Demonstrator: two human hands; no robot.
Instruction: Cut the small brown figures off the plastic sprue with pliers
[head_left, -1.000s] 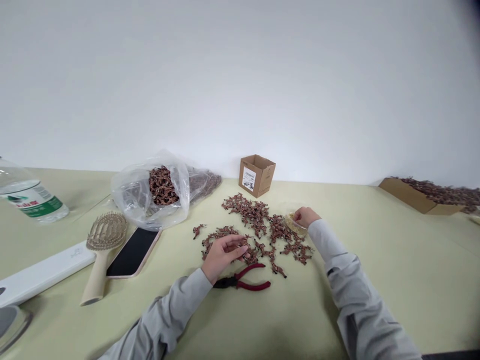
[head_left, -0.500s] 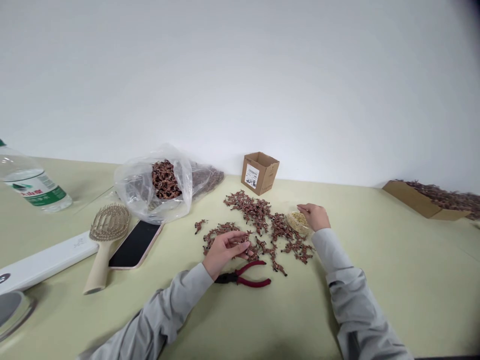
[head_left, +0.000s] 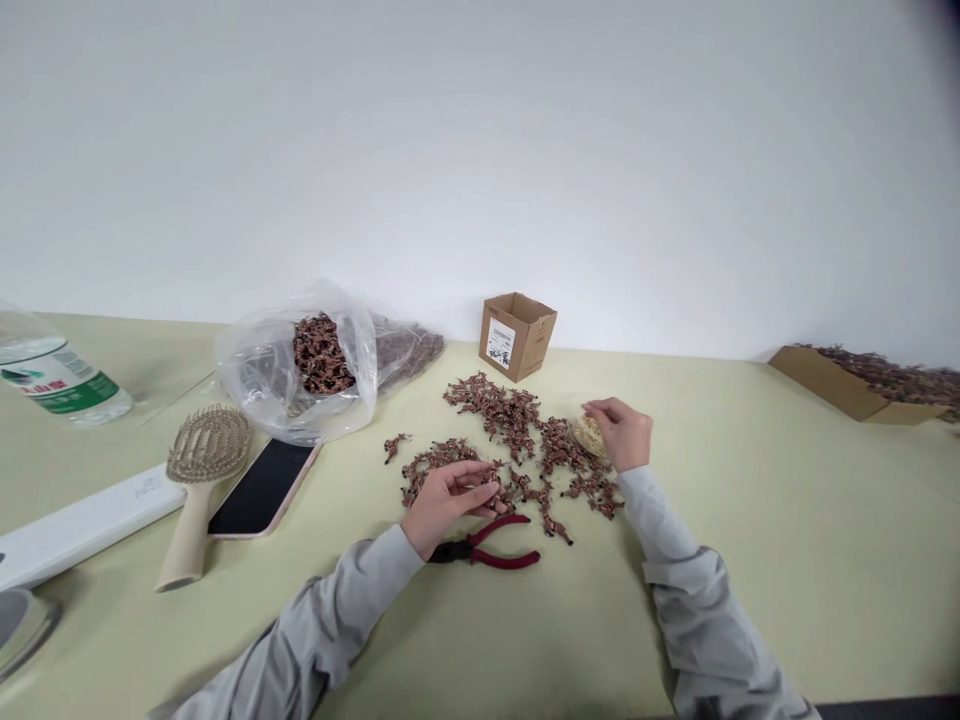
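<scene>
My left hand [head_left: 448,502] is closed, pinching a small brown animal figurine [head_left: 493,478] between thumb and fingers. Under and around it lie loose piles of the same brown figurines [head_left: 511,418], with dark feet. Just above a small clear dish [head_left: 588,437] of tiny gold-coloured pieces, my right hand [head_left: 625,432] has thumb and fingertips pressed together; anything between them is too small to make out. Pliers with red handles [head_left: 501,560] lie on the table below my left hand, their dark jaws partly behind my wrist.
A small open cardboard box [head_left: 517,338] stands by the wall. Left of it is a plastic bag [head_left: 300,370] of brown figurines. Further left are a phone [head_left: 262,488], a hairbrush [head_left: 199,490], a white case [head_left: 90,525] and a water bottle [head_left: 64,375]. A full cardboard tray [head_left: 825,385] sits far right.
My right hand has lifted slightly from the dish, its fingertips drawing a little left. The left hand keeps its hold on the figurine. The whole view has shifted slightly.
</scene>
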